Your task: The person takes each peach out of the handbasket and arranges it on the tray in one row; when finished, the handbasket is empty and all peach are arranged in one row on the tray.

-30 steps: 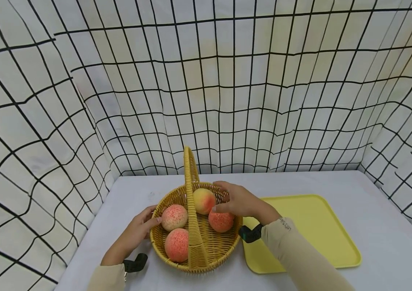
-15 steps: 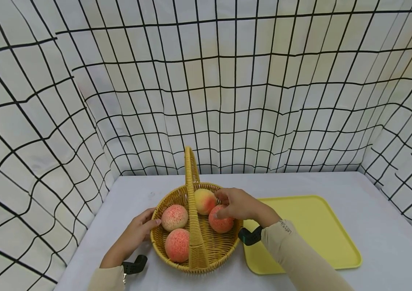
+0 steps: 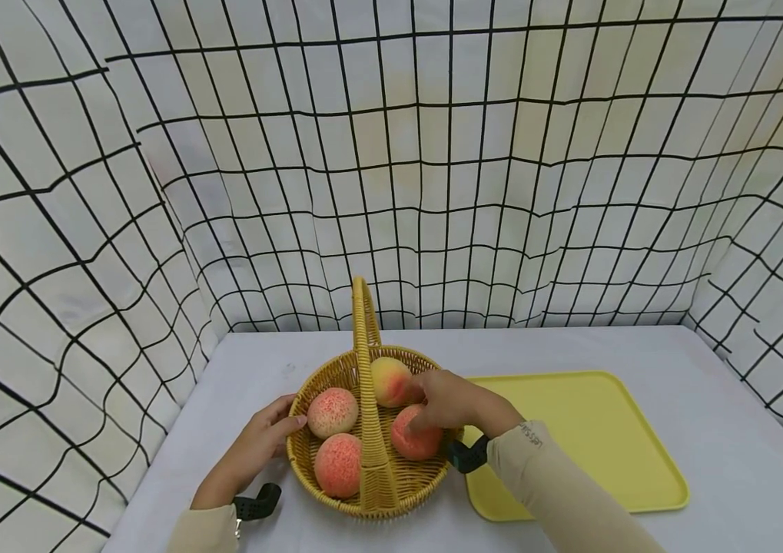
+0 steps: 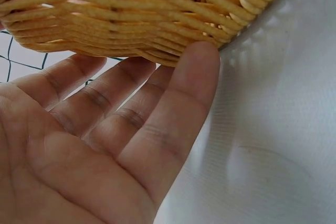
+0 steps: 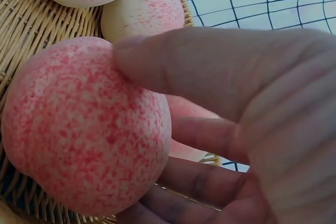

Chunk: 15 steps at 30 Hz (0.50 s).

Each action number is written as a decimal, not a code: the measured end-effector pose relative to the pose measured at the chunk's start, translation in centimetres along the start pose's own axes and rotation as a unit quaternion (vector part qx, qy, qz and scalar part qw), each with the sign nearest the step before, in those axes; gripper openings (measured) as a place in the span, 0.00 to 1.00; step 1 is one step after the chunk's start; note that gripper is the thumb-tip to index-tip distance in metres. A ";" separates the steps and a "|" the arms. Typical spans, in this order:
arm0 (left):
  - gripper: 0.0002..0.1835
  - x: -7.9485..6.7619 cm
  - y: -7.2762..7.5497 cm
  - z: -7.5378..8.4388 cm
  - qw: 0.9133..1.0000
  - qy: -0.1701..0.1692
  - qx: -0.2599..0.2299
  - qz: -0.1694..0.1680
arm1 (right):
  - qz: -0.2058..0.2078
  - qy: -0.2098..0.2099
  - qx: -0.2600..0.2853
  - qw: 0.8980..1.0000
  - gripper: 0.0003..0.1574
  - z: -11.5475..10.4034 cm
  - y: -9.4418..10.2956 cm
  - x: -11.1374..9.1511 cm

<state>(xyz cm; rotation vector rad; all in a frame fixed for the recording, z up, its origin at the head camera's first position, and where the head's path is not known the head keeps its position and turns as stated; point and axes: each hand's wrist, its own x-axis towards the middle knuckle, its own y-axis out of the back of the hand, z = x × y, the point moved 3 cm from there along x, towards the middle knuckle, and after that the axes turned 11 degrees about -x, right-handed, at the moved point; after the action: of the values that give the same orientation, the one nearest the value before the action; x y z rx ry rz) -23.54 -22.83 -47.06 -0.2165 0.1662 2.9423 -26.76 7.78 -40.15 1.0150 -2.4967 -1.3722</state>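
A round wicker basket [image 3: 405, 485] with a tall arched handle [image 3: 366, 369] holds several peaches. My left hand [image 3: 257, 442] rests against its left side, with straight fingers touching the outer weave [image 4: 121, 19] and the thumb at the rim. Inside the basket's right half, my right hand [image 3: 456, 403] grips a red speckled peach [image 5: 84, 129], thumb on top and fingers around its far side. Behind it sits a yellow peach with a red blush [image 3: 389, 382], partly covered by the fingers. Left of the handle lie a pale speckled peach [image 3: 332, 413] and a pinker one [image 3: 339, 465].
A yellow tray [image 3: 592, 438] lies flat right of the basket, partly under the right forearm. Both stand on a white-covered table [image 3: 640, 349]. White walls with black grid lines [image 3: 467, 230] enclose the table's back and sides.
My right hand has come down from the basket's back right rim onto the red peach. That peach has shifted slightly towards the front and turned. The left hand stays in place.
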 end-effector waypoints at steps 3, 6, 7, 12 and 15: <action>0.31 0.0 0.0 0.0 1.000 0.000 -0.001 -0.001 | -0.016 0.001 -0.011 1.000 0.31 0.0 -0.3 0.2; 0.31 0.0 0.0 0.0 1.000 0.001 0.000 0.000 | -0.026 -0.006 -0.029 0.999 0.35 0.0 -0.5 0.3; 0.31 0.0 0.0 0.1 1.000 0.002 0.000 0.001 | -0.028 -0.009 -0.037 0.999 0.36 -0.1 -0.5 0.3; 0.31 -0.1 -0.1 0.2 1.000 0.003 0.003 0.002 | -0.035 -0.013 -0.071 0.997 0.41 -0.2 -0.8 0.3; 0.31 -0.2 -0.2 0.3 1.000 0.003 0.004 0.004 | -0.037 -0.016 -0.085 0.996 0.39 -0.3 -0.9 0.3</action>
<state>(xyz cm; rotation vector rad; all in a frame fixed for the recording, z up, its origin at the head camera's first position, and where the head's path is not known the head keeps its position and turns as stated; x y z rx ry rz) -23.39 -22.65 -46.78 -0.2253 0.1810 2.9477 -26.44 7.00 -40.72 1.0683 -2.3371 -1.6024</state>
